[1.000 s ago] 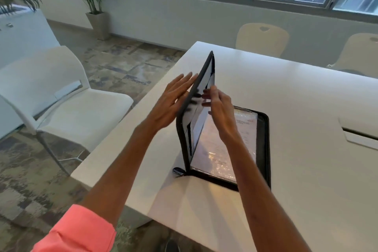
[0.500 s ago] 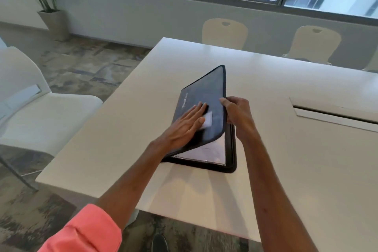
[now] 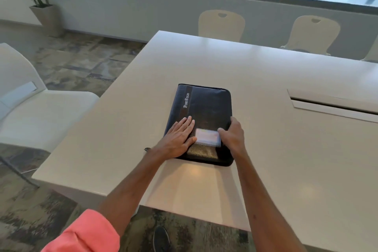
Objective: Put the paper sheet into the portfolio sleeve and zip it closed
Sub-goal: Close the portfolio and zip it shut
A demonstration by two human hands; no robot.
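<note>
Lying flat near the near-left corner of a white table (image 3: 266, 149), a black portfolio (image 3: 206, 108) sits with its cover folded down, "PortFolio" printed along a stripe. The person's left hand (image 3: 178, 139) rests palm-down on the cover, fingers spread flat, gripping nothing. The right hand (image 3: 232, 135) curls over the case's right edge, thumb on top beside a clear card window (image 3: 207, 137). A zipper pull (image 3: 146, 149) pokes out at the near-left. The paper sheet is out of sight. A white chair (image 3: 41, 108) stands left.
</note>
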